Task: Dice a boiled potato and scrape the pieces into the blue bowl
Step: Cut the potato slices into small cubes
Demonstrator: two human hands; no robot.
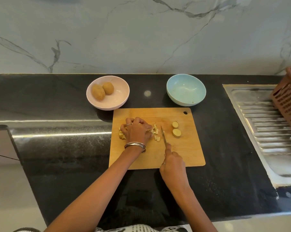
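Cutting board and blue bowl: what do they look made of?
The cutting board looks like wood or bamboo: tan, matte, faint grain lines, a hanging hole at one corner. The blue bowl looks like matte plastic or a similar composite: pale, even colour with only soft highlights inside; ceramic cannot be ruled out.

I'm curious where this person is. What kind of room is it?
Most likely a home kitchen. There is a dark stone counter, a steel sink drainboard and a wooden cutting board with cut potato pieces.

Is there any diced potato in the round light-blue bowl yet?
No, the round light-blue bowl holds no pieces; the diced potato pieces lie on the wooden cutting board.
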